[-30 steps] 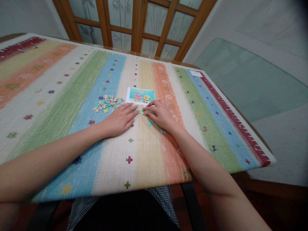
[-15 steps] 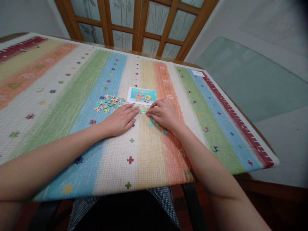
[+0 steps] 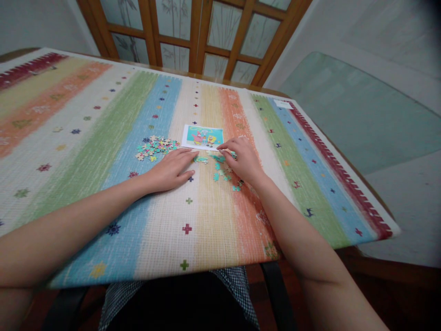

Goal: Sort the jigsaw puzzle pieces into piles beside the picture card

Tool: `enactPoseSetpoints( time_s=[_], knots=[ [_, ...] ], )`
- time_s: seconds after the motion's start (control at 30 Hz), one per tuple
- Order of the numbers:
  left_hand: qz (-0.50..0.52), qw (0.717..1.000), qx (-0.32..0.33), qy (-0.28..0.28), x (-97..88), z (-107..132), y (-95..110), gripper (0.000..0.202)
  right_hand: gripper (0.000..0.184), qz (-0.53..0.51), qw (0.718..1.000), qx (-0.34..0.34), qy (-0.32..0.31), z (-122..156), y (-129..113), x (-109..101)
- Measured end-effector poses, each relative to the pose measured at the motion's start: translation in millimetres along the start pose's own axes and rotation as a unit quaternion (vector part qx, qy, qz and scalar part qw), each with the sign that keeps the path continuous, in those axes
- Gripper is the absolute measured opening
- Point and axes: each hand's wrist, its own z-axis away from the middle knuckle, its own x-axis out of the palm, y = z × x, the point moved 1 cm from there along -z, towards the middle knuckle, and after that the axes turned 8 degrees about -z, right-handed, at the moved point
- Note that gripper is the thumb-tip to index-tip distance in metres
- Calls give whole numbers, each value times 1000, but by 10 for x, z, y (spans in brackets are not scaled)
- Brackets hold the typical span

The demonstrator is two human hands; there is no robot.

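Note:
My left hand (image 3: 171,170) lies flat on the striped tablecloth with its fingers stretched out. Its fingertips are beside a short joined strip of puzzle pieces (image 3: 200,160). My right hand (image 3: 244,158) hovers low over a small group of loose turquoise and pale puzzle pieces (image 3: 220,171). Its fingers are curved and apart, and I see no piece held in them. Some pieces under that hand are partly hidden. Just beyond both hands is a picture card (image 3: 205,136) with cartoon figures on a turquoise background. A heap of mixed puzzle pieces (image 3: 156,148) sits left of the card.
A striped tablecloth (image 3: 168,243) covers the table. A small white label (image 3: 283,105) lies near the far right corner. Wooden doors with glass panes (image 3: 175,37) stand behind the table. A black chair armrest (image 3: 277,294) shows below the front edge.
My right hand has shifted right and slightly away from the joined strip, and its fingers have spread. More loose pieces now show beneath it. My left hand has barely moved.

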Motion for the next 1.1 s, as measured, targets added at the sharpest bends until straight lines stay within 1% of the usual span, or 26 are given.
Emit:
enactPoseSetpoints(
  time_s=[0.13,0.3,0.47,0.63,0.7,0.8,0.93,1.1],
  knots=[
    [17,1000,4,11,11,-4,-53,61,23,-13,997,41,64,-19,130,-124],
    [23,1000,-2,8,15,-11,-74,63,20,-49,984,101,135,-9,288,-282],
    [23,1000,-11,9,-8,-10,-51,67,23,-104,963,149,201,7,484,-424],
    [31,999,-21,7,-12,-8,-28,73,25,-177,937,168,248,18,688,-464],
    [36,999,-19,12,-6,-6,-29,72,24,-197,932,173,252,18,720,-454],
    [40,999,-15,19,3,-2,-33,71,22,-205,931,175,245,14,691,-432],
    [22,1000,-6,19,16,-2,-20,69,23,-194,942,172,214,9,554,-396],
    [-16,1000,-3,9,41,-6,9,63,23,-152,960,166,165,-1,393,-313]
  ],
)
